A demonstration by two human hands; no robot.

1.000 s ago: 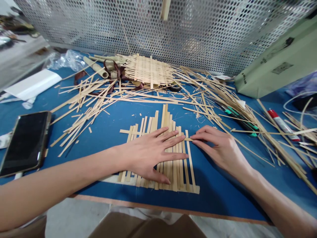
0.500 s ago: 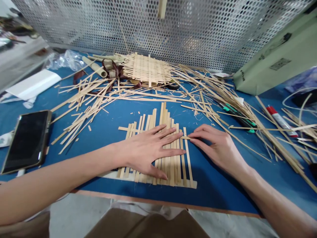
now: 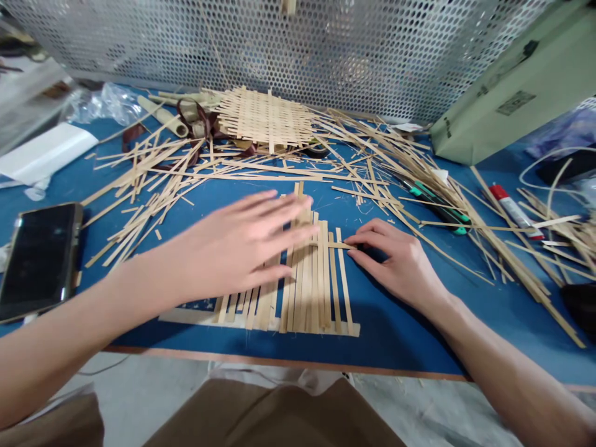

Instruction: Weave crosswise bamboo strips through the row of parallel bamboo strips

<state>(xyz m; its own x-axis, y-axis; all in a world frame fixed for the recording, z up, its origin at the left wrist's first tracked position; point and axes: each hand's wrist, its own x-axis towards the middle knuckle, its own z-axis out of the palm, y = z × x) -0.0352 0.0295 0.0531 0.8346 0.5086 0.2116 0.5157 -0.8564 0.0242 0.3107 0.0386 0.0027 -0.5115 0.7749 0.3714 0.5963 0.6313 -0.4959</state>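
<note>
Bamboo strips [image 3: 307, 292] lie loose below the left hand's [image 3: 237, 239] open, raised fingers; the right hand [image 3: 395, 264] pinches a crosswise strip [image 3: 339, 245], and a hard tug could knock them askew.

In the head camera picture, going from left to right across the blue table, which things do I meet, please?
Phone → left hand → right hand → green-handled tool → red-capped tube

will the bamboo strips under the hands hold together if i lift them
Probably not: the thin bamboo strips look barely interlaced, with few crosswise strips, so they may splay apart. Each strip looks light and springy, so loose ends would likely flop.
</note>
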